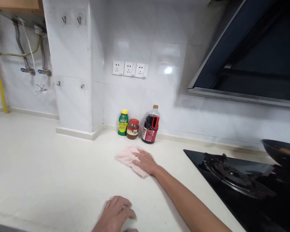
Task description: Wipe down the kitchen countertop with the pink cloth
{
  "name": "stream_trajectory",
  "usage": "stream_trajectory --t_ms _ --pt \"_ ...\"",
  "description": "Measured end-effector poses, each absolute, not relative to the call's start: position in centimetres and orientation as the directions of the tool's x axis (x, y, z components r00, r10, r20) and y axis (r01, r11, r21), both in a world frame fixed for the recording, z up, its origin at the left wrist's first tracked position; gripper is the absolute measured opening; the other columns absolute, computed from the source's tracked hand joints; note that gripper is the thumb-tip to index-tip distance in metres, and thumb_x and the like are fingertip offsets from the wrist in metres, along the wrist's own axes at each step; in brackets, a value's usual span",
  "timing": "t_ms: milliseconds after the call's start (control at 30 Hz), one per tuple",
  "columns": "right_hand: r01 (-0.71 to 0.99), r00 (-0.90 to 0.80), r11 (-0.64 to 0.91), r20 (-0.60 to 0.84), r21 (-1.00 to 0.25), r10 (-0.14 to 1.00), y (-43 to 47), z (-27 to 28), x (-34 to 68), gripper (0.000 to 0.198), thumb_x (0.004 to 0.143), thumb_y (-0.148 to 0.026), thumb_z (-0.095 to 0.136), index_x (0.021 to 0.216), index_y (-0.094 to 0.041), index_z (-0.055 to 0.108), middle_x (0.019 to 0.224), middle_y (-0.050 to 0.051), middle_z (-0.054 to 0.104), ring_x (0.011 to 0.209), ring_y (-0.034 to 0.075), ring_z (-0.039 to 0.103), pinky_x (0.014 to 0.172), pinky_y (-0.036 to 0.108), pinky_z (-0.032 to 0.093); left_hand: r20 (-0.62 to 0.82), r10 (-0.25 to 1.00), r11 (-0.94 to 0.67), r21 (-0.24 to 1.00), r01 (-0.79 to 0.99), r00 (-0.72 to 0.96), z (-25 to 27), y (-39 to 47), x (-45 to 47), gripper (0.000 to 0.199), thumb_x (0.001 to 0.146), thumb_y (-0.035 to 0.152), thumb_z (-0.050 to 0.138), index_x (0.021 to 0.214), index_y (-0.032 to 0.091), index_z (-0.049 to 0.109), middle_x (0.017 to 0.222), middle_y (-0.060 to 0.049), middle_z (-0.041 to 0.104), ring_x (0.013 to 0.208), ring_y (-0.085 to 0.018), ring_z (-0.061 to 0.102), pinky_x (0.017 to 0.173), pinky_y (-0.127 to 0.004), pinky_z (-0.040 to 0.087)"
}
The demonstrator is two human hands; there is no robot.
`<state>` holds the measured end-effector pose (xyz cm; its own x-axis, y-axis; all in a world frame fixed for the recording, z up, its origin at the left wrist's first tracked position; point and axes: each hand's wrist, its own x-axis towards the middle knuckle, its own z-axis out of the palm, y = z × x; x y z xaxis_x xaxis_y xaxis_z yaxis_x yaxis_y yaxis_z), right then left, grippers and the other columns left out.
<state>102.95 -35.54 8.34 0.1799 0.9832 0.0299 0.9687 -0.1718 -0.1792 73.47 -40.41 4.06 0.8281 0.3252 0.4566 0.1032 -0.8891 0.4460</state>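
My right hand [145,162] lies flat with spread fingers on a pale pink cloth [126,156], pressing it against the white countertop [70,180]. Part of the cloth is hidden under the palm. Nearer to me, my left hand [114,212] hovers at or just above the counter with its fingers loosely bent and apart, and nothing in it. Behind the cloth, against the wall, stand a green bottle with a yellow cap [123,123], a red-lidded jar [132,129] and a large bottle of dark liquid with a red handle [150,125].
A black gas stove [234,180] takes up the right side, with a dark wok [280,153] on it. The range hood [244,54] slants overhead. A tiled pillar [73,106] juts out at the back left. Wall sockets [130,69] sit above the bottles.
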Motion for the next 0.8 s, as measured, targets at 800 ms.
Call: stream_trajectory --t_ms 800 --pt "0.779 0.625 -0.617 0.21 -0.111 0.752 -69.0 0.7 104.2 0.068 0.093 -0.074 0.029 0.151 -0.039 0.039 0.159 -0.002 0.032 0.145 0.03 0.028 0.117 0.049 0.029 0.422 0.425 -0.807 0.578 0.123 0.801 6.9 -41.8 72.7 0.008 0.086 0.026 0.056 0.092 0.024 0.061 0.099 -0.004 0.066 0.101 -0.023 0.059 0.092 -0.039 0.045"
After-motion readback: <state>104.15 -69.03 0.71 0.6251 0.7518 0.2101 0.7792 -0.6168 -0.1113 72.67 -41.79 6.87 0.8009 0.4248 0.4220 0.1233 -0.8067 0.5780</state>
